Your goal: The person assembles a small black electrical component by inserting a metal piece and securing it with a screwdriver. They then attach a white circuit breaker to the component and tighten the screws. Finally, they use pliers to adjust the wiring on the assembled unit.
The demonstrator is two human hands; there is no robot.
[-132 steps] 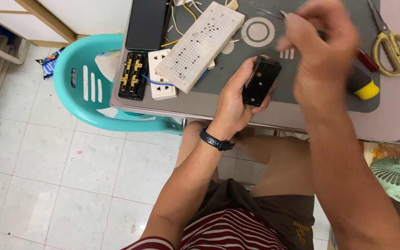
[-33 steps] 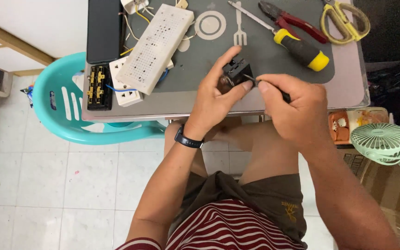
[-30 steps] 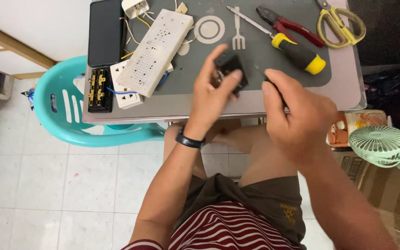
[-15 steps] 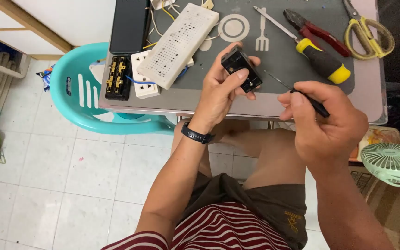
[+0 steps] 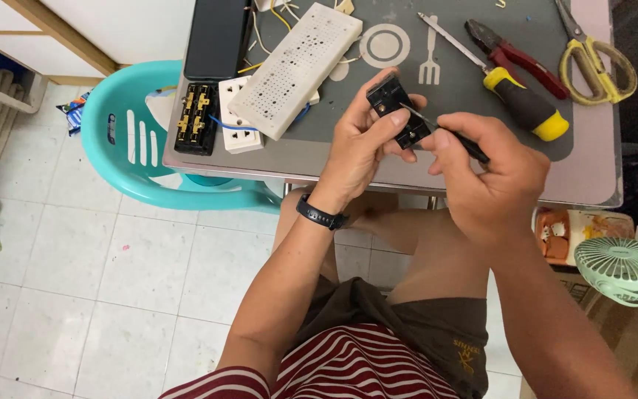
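Black socket module point(image 5: 398, 111), small and rectangular, sits pinched in left hand point(image 5: 363, 144) above near table point(image 5: 592, 177) edge; its underside is hidden by fingers. Right hand point(image 5: 492, 174) is closed around a thin screwdriver point(image 5: 444, 131); handle mostly covered by the fist, tip meets the module's face. Detail at contact point too small to resolve.

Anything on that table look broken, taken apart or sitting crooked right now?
Yes. The white socket strip lies opened beside its black terminal block, loose wires showing, with the white perforated cover askew across it. The left hand holds a small black part against the right hand's thin tool.
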